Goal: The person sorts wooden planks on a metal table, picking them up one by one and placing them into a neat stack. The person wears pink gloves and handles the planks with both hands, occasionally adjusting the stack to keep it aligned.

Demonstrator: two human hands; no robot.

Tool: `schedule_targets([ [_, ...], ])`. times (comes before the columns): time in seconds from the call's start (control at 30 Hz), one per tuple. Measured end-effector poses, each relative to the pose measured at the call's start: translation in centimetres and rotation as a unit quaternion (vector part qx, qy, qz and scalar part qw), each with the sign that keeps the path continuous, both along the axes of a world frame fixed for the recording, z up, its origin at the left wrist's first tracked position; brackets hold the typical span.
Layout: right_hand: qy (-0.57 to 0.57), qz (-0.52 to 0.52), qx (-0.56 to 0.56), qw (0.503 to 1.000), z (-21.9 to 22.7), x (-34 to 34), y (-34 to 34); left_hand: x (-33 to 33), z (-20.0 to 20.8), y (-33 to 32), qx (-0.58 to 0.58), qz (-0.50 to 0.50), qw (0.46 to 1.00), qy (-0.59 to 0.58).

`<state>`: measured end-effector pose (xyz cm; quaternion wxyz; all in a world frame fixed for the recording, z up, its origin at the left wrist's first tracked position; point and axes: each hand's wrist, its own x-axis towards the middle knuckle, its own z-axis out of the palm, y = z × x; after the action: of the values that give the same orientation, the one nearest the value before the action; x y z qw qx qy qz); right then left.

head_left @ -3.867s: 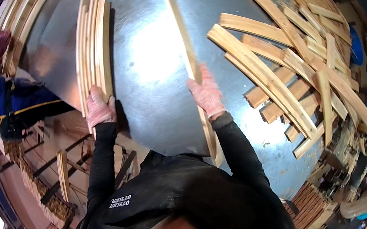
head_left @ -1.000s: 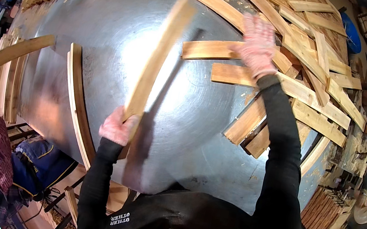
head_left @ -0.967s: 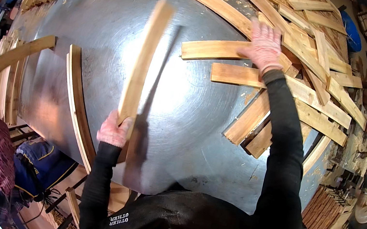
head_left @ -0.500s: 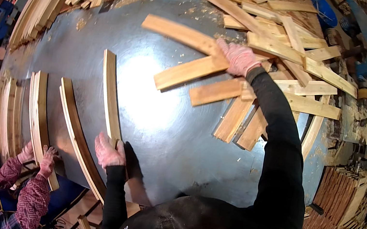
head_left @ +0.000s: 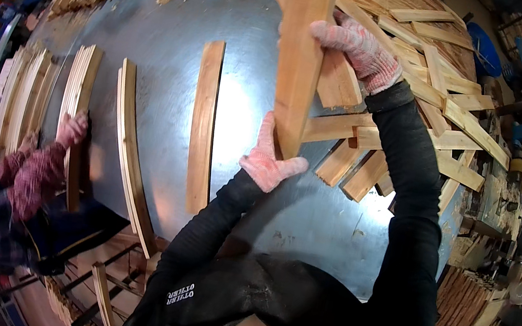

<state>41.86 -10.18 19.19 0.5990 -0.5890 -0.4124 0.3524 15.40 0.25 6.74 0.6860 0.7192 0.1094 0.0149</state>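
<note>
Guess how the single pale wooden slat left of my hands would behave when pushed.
The pale wooden slat is probably stiff, looking like solid timber. It likely slides on the shiny gray metal tabletop; its squared edges make rolling unlikely.

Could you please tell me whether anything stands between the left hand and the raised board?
Nothing visible does: the open left hand is right at the lower end of the raised board, though contact is hard to confirm. The right hand holds it higher up, by its right edge.
</note>
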Motion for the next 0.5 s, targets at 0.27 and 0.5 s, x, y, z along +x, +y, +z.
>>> schedule_targets([
  [0.27, 0.385, -0.176, -0.020, 0.906, -16.4, -8.6, -5.3, -5.6, -1.4, 0.1, -0.377, 0.074, 0.910, 0.153],
  [0.5, 0.564, -0.149, 0.067, 0.810, -17.5, -20.7, -6.4, -7.2, -6.9, 0.4, -0.200, 0.157, 0.948, 0.190],
])
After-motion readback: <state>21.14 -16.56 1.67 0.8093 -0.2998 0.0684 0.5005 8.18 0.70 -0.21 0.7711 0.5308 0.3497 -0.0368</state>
